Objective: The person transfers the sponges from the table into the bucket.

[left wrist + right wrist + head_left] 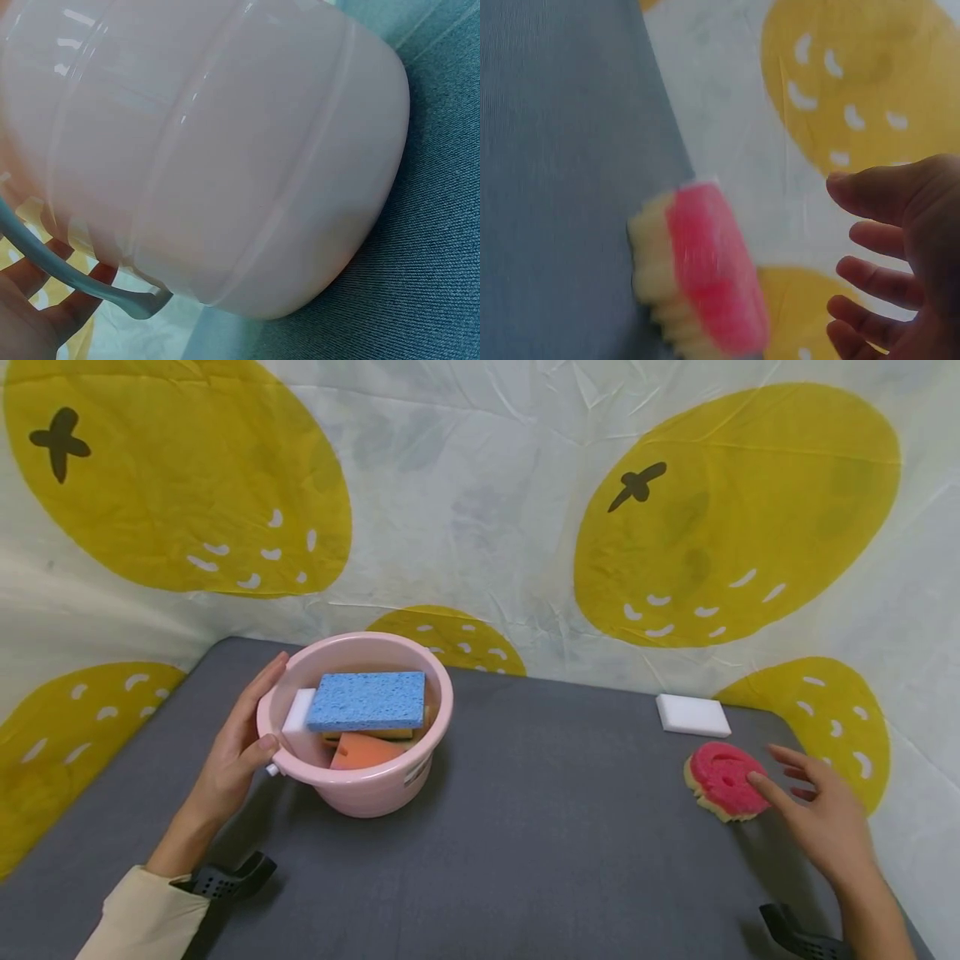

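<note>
My left hand [232, 743] holds the pink bucket [367, 806] at its left side, thumb at the rim and fingers along the outer wall. In the left wrist view, the fingers show beyond the bucket's curved grey handle [67, 271]. Inside the bucket, a blue sponge [367, 700] lies over an orange sponge [363, 752], beside a white block [298, 713]. My right hand [828, 818] hovers by a round sponge [726, 777] with a pink top and a scalloped cream base. Its fingers are spread and loosely bent; the right wrist view shows a gap to the sponge.
Behind the round sponge, a white rectangular block [693, 716] lies near the back edge of the dark grey table [540, 843]. A white curtain [465, 510] with large yellow fruit prints hangs right behind the table.
</note>
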Action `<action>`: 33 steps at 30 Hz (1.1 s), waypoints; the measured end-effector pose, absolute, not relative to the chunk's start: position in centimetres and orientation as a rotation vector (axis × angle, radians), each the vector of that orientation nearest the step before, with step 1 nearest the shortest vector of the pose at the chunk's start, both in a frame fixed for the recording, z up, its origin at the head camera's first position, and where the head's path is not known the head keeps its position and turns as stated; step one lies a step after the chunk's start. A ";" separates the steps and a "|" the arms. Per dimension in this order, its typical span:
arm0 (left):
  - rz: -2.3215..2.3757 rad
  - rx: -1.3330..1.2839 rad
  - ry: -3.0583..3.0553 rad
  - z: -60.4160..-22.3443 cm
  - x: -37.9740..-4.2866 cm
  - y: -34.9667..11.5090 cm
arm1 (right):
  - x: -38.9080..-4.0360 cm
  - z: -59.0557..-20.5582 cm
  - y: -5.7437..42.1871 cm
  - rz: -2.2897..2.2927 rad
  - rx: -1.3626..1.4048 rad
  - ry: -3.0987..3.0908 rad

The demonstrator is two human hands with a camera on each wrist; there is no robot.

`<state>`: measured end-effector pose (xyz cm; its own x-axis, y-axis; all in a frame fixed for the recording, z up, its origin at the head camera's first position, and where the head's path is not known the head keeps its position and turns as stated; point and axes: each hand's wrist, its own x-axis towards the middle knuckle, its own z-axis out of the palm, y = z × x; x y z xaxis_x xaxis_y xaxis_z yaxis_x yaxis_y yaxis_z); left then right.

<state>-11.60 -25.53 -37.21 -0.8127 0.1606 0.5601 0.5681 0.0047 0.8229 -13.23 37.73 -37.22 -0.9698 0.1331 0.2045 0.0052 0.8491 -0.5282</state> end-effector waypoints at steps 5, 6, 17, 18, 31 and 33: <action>-1.872 -0.751 -1.983 -37.1 -11.6 -25.5 | -12.9 -38.2 39.5 0.765 -0.192 -2.805; -1.871 -0.751 -1.985 -37.1 -11.6 -25.5 | -12.8 -38.5 39.9 0.768 -0.193 -2.804; -1.881 -0.773 -1.960 -37.2 -11.7 -25.3 | -13.0 -40.7 43.1 0.957 -0.082 -2.869; -1.881 -0.775 -1.957 -37.2 -11.7 -25.3 | -13.0 -40.9 43.3 0.969 -0.071 -2.870; -1.874 -0.755 -1.969 -37.1 -11.8 -25.5 | -13.4 -42.4 43.2 1.024 0.049 -2.920; -1.876 -0.755 -1.969 -37.1 -11.8 -25.5 | -13.4 -42.6 43.0 1.035 0.044 -2.910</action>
<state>-11.77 -25.49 -37.13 -0.8101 0.1552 0.5655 0.5723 -0.0007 0.8200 -13.37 42.97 -42.60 -0.9982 -0.0091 0.0593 -0.0445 0.7751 -0.6303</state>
